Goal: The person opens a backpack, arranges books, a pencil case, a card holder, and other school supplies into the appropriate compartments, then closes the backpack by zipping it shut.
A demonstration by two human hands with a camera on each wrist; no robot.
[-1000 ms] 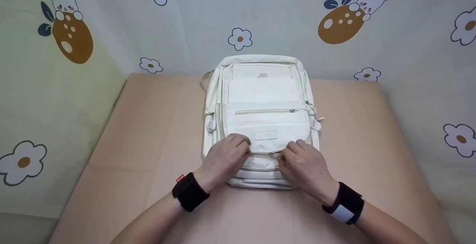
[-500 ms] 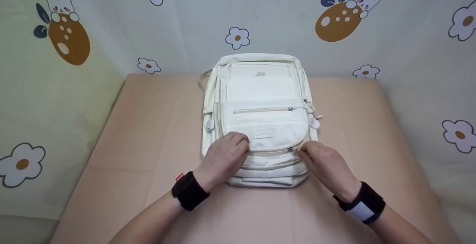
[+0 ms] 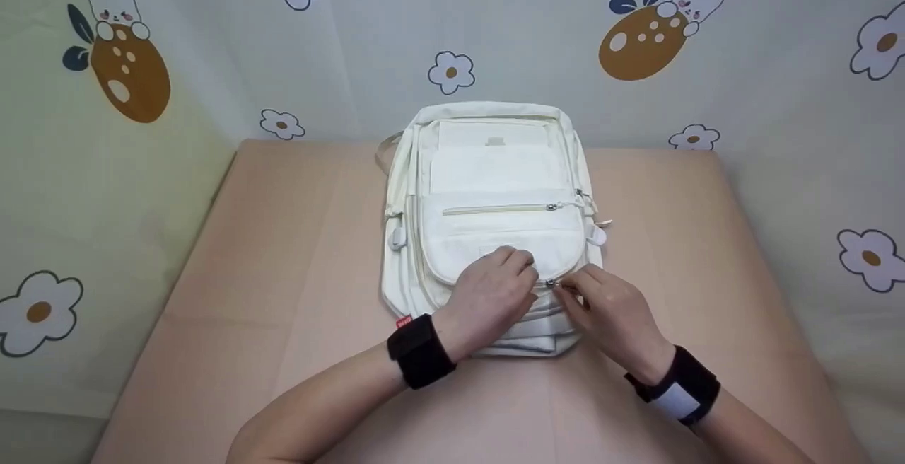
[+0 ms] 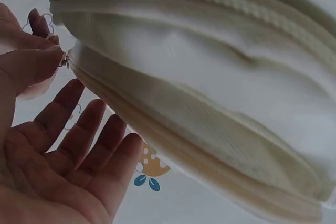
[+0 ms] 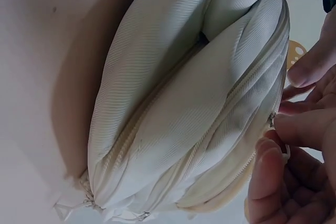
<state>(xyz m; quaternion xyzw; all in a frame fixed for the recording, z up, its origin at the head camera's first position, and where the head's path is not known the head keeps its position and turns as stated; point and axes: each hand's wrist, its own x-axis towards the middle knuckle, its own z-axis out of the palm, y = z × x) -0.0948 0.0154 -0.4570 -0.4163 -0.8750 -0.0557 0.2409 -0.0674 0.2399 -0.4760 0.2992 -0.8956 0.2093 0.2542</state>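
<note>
A cream-white backpack (image 3: 505,167) lies with its front up in the head view, its lower end toward me. My right hand (image 3: 611,312) pinches the zipper pull (image 5: 286,153) at the lower right of the front pocket, thumb against forefinger. The metal slider (image 3: 551,283) shows just left of the fingertips. My left hand (image 3: 491,301) is over the pocket's lower edge, close to the slider, and hides part of the label. In the left wrist view its fingers (image 4: 121,156) are spread and relaxed beside the cream zipper edge (image 4: 142,124), its thumb near the slider.
The backpack is on a table with a peach cover (image 3: 297,238). Behind and at the sides hangs a pale curtain (image 3: 382,39) printed with rabbits and flowers. A second zipper (image 3: 495,209) crosses the backpack's front, and a strap (image 3: 385,149) sticks out at its upper left.
My right hand has moved right, and the slider has travelled right along the lower pocket's edge. In the last half second my left hand has shifted right toward the slider.
</note>
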